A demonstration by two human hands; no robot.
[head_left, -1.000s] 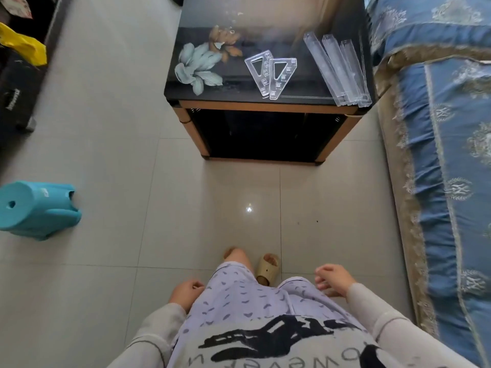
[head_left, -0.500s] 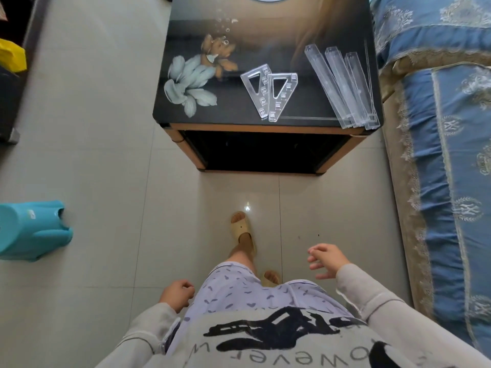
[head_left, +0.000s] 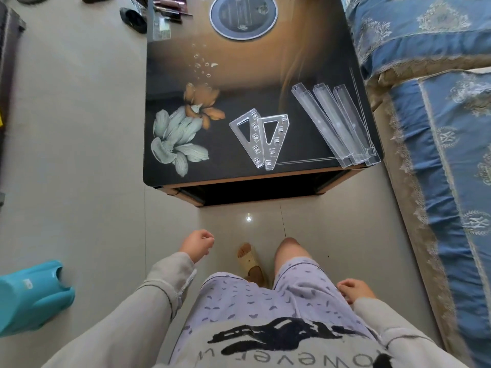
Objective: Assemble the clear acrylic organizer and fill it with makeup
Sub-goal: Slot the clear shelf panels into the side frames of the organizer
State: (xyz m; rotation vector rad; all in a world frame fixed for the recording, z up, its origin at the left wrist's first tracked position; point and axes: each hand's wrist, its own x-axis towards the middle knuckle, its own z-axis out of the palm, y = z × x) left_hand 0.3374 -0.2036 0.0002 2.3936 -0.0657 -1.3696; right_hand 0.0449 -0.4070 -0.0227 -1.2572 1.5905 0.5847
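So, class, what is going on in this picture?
A person faces a dark table, both hands empty: the left hand and the right hand hang loose by the legs. On the table lie two clear triangular side panels and three long clear trays, none joined yet. Some makeup sits at the far left corner. Assembly has not begun.

Two triangular panels [head_left: 259,140] are laid on the table [head_left: 170,75], long trays [head_left: 336,123] to their right. A disc [head_left: 243,15] is set behind.

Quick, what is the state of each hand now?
Left hand: open, loosely curled, holding nothing.
Right hand: open, relaxed, holding nothing.
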